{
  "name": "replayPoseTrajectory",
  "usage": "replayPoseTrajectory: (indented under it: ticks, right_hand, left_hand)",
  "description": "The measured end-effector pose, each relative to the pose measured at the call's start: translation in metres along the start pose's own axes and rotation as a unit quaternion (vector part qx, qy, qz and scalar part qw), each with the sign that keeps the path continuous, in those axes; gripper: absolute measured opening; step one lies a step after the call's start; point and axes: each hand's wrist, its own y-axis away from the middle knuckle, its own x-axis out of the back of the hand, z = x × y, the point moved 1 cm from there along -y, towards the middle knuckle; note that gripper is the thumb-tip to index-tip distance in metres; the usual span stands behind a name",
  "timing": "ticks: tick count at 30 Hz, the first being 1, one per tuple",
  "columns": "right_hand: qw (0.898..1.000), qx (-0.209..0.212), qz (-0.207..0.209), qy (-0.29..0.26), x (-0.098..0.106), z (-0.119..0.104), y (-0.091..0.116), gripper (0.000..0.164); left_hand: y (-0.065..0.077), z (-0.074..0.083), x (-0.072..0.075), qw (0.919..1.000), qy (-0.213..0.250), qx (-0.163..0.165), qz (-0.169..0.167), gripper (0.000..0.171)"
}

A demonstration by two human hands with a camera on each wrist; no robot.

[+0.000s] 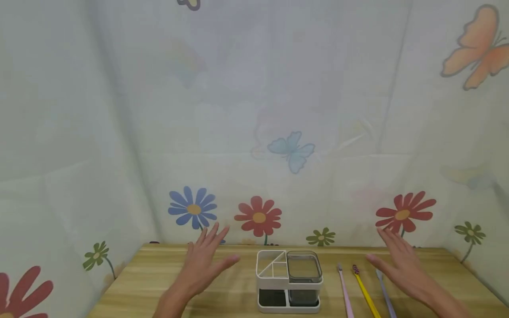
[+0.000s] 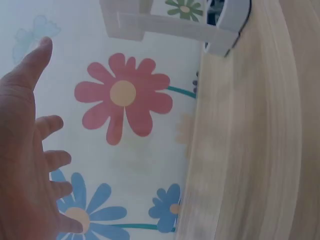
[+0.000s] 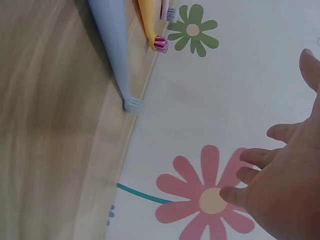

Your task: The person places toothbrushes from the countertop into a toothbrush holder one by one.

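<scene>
My left hand (image 1: 204, 265) is raised above the left part of the table, fingers spread and holding nothing. To its right stands a white toothbrush holder (image 1: 272, 281) with divided slots and a clear grey cup (image 1: 304, 267) set in its right side. Three toothbrushes lie right of the holder: a pink toothbrush (image 1: 344, 291), a yellow toothbrush (image 1: 366, 292) and a blue toothbrush (image 1: 385, 293). Over the table beside the blue one hovers my right hand (image 1: 405, 267), its fingers spread and touching nothing. The right wrist view shows the blue toothbrush's head (image 3: 133, 104) closest to that hand.
The wooden table (image 1: 131, 282) ends at a back edge against a pale curtain (image 1: 222, 110) printed with flowers and butterflies. Curtain panels also stand along the left and right sides.
</scene>
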Motion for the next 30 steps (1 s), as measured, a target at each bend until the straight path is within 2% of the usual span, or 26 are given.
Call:
replayPoseTrajectory:
  ticks: [8, 15, 19, 24, 30]
  right_hand:
    - [0.998, 0.007, 0.008, -0.054, 0.010, 0.005, 0.010, 0.080]
    - [0.996, -0.042, -0.030, -0.073, 0.018, 0.005, 0.018, 0.073]
    - [0.994, -0.058, -0.041, -0.088, 0.020, 0.007, 0.019, 0.069]
    - [0.993, -0.078, -0.047, -0.072, 0.023, 0.013, 0.021, 0.064]
    - [0.992, -0.080, -0.069, -0.075, 0.022, 0.019, 0.025, 0.055]
  left_hand:
    - [-0.010, 0.014, -0.009, 0.9941, 0.102, -0.031, -0.019, 0.085]
    - [-0.008, 0.026, -0.016, 0.9795, 0.197, -0.029, -0.033, 0.080]
    - [-0.008, 0.031, -0.022, 0.9730, 0.225, -0.041, -0.030, 0.075]
    - [-0.009, 0.035, -0.030, 0.9648, 0.256, -0.054, -0.028, 0.069]
    - [-0.005, 0.038, -0.040, 0.9601, 0.273, -0.036, -0.047, 0.066]
